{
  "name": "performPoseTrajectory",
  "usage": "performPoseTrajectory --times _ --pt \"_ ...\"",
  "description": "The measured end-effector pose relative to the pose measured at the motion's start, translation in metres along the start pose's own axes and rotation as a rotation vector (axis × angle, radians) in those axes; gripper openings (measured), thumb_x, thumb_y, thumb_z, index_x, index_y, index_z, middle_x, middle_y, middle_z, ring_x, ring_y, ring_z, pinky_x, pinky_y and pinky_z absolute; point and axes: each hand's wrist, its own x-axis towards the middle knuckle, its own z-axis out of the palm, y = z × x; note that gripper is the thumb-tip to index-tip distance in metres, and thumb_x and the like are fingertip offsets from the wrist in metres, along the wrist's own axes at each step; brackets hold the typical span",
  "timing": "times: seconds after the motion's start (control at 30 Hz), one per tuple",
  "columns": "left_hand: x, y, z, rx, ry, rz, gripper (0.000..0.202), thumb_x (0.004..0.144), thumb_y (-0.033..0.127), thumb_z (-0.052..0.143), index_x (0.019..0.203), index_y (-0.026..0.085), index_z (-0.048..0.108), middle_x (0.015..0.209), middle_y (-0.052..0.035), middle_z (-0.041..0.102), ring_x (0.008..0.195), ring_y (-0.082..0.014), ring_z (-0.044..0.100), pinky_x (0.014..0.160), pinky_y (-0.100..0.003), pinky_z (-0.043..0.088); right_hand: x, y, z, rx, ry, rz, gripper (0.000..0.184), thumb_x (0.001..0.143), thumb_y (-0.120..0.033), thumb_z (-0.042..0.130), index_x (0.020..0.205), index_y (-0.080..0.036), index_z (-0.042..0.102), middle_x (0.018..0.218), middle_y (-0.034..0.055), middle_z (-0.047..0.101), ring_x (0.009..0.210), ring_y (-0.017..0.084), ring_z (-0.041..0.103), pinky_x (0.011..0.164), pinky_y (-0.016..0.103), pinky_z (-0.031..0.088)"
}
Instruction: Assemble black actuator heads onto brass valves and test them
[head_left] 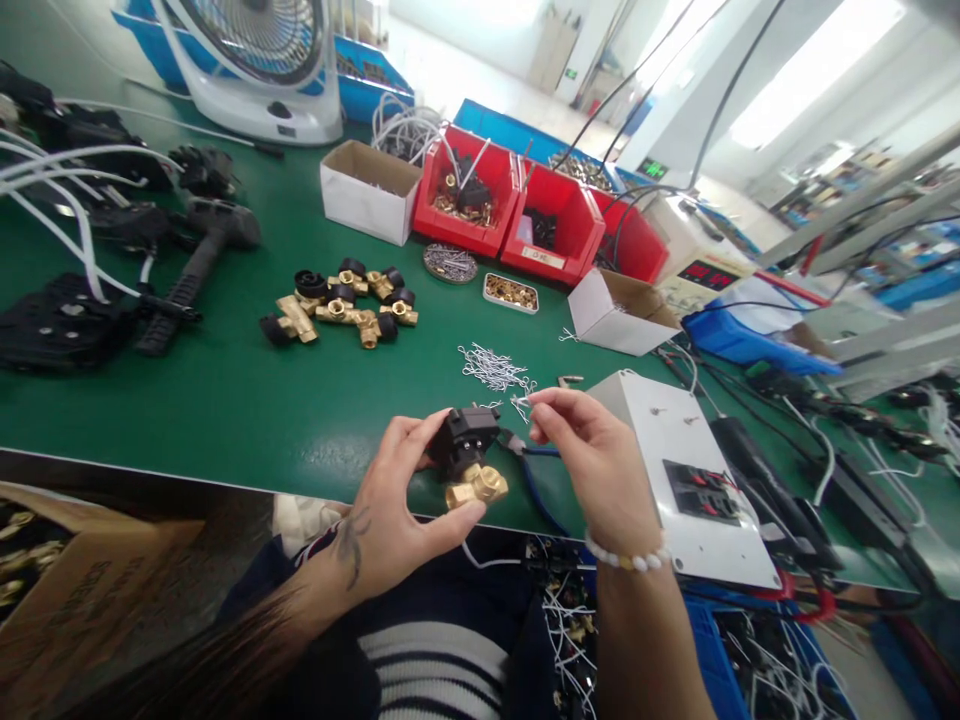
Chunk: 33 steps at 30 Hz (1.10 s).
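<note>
My left hand (pixel 397 500) grips a brass valve with a black plastic top (pixel 469 460) just above the near edge of the green table (pixel 225 400). My right hand (pixel 592 450) is closed in a pinch on a small silver wire clip (pixel 523 405), held close to the right of the valve's black top. Behind the hands lies a pile of the same wire clips (pixel 491 368). Pliers with blue handles (pixel 529 465) lie on the table under my hands.
A group of brass valves with black caps (pixel 341 305) lies mid-table. Red bins (pixel 510 205), two cardboard boxes (pixel 367 190), a small tray of brass nuts (pixel 511 293) and a fan (pixel 262 70) stand behind. A white switch box (pixel 682 480) is at right; black parts and white cables lie left.
</note>
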Motion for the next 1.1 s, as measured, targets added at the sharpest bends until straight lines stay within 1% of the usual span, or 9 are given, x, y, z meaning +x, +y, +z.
performPoseTrajectory --times 0.1,0.17,0.27,0.43,0.63,0.87,0.97,1.03,1.1 --pt "-0.004 0.003 0.000 0.068 0.006 0.041 0.073 0.078 0.031 0.071 0.143 0.025 0.039 0.115 -0.0048 0.047 0.107 -0.0199 0.053 0.094 -0.038 0.053 -0.019 -0.012 -0.003 0.036 -0.062 -0.107 0.012 0.092 -0.023 0.058 0.093 -0.023 0.070 0.080 -0.0022 0.066 0.072 0.010 0.062 0.071 0.023 0.051" --pt "-0.006 0.008 -0.001 0.120 0.014 0.070 0.074 0.077 0.031 0.071 0.143 0.023 0.039 0.113 -0.0046 0.047 0.103 -0.0191 0.052 0.091 -0.036 0.053 -0.029 -0.018 -0.003 0.017 -0.093 -0.134 0.013 0.093 -0.019 0.058 0.096 -0.024 0.069 0.083 -0.0035 0.066 0.073 0.008 0.063 0.070 0.020 0.051" --pt "-0.007 0.016 -0.003 0.202 0.024 0.113 0.074 0.076 0.031 0.071 0.142 0.021 0.040 0.110 -0.0046 0.048 0.099 -0.0188 0.051 0.091 -0.035 0.053 -0.039 -0.025 -0.002 -0.011 -0.076 -0.152 0.012 0.093 -0.017 0.059 0.099 -0.024 0.066 0.085 -0.0048 0.067 0.076 0.007 0.064 0.070 0.017 0.051" --pt "-0.008 0.027 -0.003 0.273 0.033 0.163 0.074 0.075 0.031 0.070 0.141 0.018 0.041 0.110 -0.0060 0.049 0.097 -0.0194 0.053 0.089 -0.034 0.054 -0.043 -0.032 0.003 -0.135 -0.042 -0.304 0.014 0.091 -0.010 0.060 0.092 -0.022 0.066 0.090 -0.0056 0.068 0.083 0.005 0.062 0.075 0.014 0.049" --pt "-0.007 0.031 -0.002 0.302 0.048 0.195 0.073 0.072 0.030 0.069 0.139 0.014 0.045 0.109 -0.0064 0.050 0.096 -0.0182 0.055 0.087 -0.029 0.055 -0.044 -0.038 0.004 -0.179 -0.055 -0.405 0.015 0.090 -0.004 0.060 0.092 -0.018 0.066 0.091 -0.0032 0.068 0.086 0.004 0.063 0.081 0.009 0.047" --pt "-0.008 0.034 -0.003 0.298 0.031 0.214 0.073 0.071 0.029 0.070 0.138 0.015 0.046 0.110 -0.0070 0.051 0.101 -0.0188 0.056 0.089 -0.029 0.055 -0.043 -0.041 0.000 -0.221 -0.135 -0.442 0.014 0.089 -0.004 0.060 0.090 -0.017 0.067 0.091 -0.0014 0.069 0.087 0.004 0.063 0.081 0.008 0.047" --pt "-0.007 0.033 -0.004 0.279 -0.002 0.184 0.073 0.070 0.030 0.071 0.137 0.015 0.047 0.110 -0.0069 0.052 0.100 -0.0191 0.056 0.089 -0.031 0.055 -0.043 -0.036 0.005 -0.194 -0.094 -0.461 0.015 0.089 -0.005 0.060 0.089 -0.017 0.068 0.089 -0.0007 0.066 0.085 0.006 0.062 0.078 0.011 0.049" --pt "-0.005 0.031 -0.004 0.265 -0.027 0.152 0.071 0.070 0.030 0.071 0.136 0.016 0.047 0.109 -0.0063 0.052 0.099 -0.0194 0.057 0.088 -0.032 0.055 -0.043 -0.029 0.009 -0.171 -0.057 -0.440 0.015 0.089 -0.006 0.060 0.087 -0.018 0.068 0.086 -0.0006 0.063 0.083 0.007 0.061 0.075 0.014 0.051" --pt "-0.003 0.028 -0.005 0.246 -0.049 0.117 0.069 0.070 0.030 0.071 0.134 0.017 0.048 0.107 -0.0056 0.052 0.098 -0.0196 0.057 0.088 -0.034 0.055 -0.041 -0.021 0.011 -0.159 -0.067 -0.404 0.014 0.090 -0.009 0.061 0.087 -0.020 0.068 0.086 -0.0007 0.062 0.083 0.009 0.062 0.076 0.017 0.052"
